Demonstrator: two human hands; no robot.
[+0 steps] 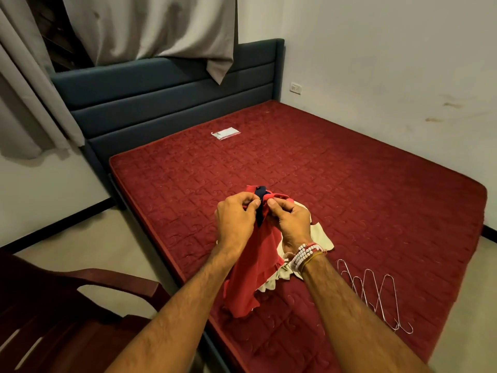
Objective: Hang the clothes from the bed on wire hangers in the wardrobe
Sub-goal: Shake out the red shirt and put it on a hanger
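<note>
A small red shirt (250, 267) with a dark blue button placket hangs over the near edge of the red mattress (336, 168). My left hand (236, 219) and my right hand (289, 220) both pinch its collar area, side by side, fingers curled on the fabric by the placket. Under the shirt lies a cream garment (320, 235) with a frilled hem. Several wire hangers (376, 294) lie in a loose bunch on the mattress to the right of my right forearm. The wardrobe is out of view.
A dark red plastic chair (67, 305) stands at the lower left beside the bed. A blue padded headboard (166, 95) and grey curtains (150, 28) stand at the back. A small white packet (225, 132) lies near the head of the mattress.
</note>
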